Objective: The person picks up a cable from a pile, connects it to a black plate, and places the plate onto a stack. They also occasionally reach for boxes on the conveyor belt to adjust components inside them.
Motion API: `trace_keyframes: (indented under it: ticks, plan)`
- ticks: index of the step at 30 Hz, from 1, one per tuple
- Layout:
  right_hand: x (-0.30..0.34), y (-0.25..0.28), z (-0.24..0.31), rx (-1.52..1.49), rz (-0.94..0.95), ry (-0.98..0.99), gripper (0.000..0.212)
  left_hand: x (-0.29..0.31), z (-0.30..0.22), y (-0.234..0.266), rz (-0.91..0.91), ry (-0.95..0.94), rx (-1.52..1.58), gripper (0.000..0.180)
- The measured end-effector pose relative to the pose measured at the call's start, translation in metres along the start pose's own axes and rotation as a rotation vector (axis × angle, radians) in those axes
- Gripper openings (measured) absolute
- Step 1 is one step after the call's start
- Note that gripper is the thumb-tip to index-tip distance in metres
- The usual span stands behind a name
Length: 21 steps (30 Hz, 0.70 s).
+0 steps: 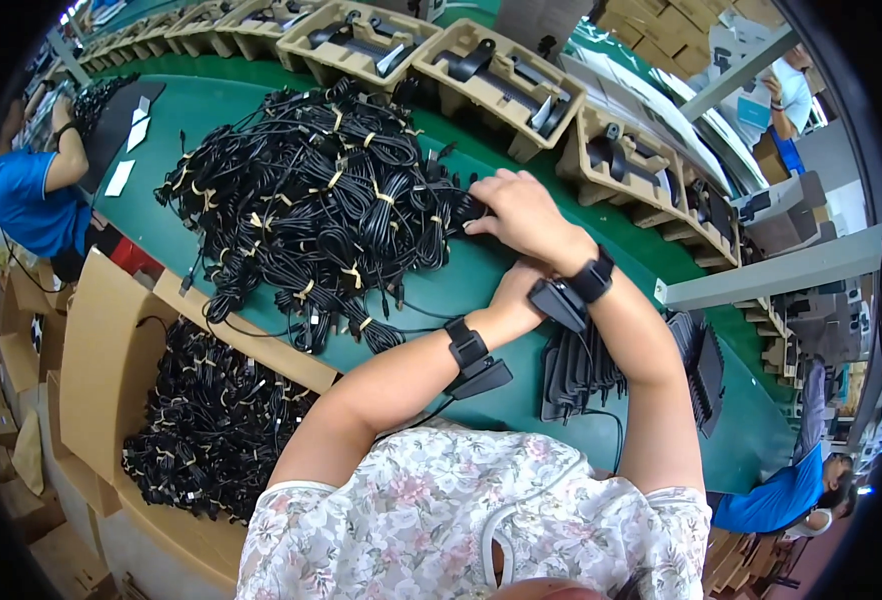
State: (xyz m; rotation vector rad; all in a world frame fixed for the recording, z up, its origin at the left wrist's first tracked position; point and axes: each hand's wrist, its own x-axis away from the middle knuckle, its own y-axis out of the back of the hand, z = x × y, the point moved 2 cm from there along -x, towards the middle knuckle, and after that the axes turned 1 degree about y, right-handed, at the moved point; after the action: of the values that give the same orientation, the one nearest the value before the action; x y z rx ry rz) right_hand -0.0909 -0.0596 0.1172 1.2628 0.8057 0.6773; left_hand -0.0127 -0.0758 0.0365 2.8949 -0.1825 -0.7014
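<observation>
A big heap of black cables [311, 190], bundled with pale ties, lies on the green table [431, 365] in front of me. At the heap's right edge, my right hand [529, 215] has its fingers and thumb closed round a dark cable bundle, mostly covered by the hand. My left forearm crosses under the right wrist. Only the back part of my left hand [516, 290] shows; its fingers are hidden behind the right wrist. Both wrists wear black straps with small black devices.
An open cardboard box [101, 370] full of cable bundles stands at left. Moulded pulp trays [506, 80] with black parts line the far side. Black finned parts [576, 372] sit beside my right arm. Co-workers in blue [36, 200] are at left and lower right.
</observation>
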Motion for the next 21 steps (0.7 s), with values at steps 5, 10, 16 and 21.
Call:
trace_keyframes:
  ticks: [5,10,16,21]
  plan:
    - [0.029,0.051,0.005,-0.09,-0.219,-0.126,0.029,-0.004,-0.012,0.003,0.197,0.39,0.114,0.03]
    - [0.075,0.062,-0.001,-1.106,-0.443,-0.5,0.021,-0.018,-0.043,0.014,0.146,0.549,1.099,0.036]
    - [0.116,0.061,0.011,-1.145,-0.494,-0.684,0.021,-0.02,-0.029,0.01,0.167,0.593,1.381,0.027]
    - [0.138,0.054,0.019,-0.024,-0.62,-0.195,0.03,-0.006,-0.011,0.002,0.363,0.548,0.874,0.021]
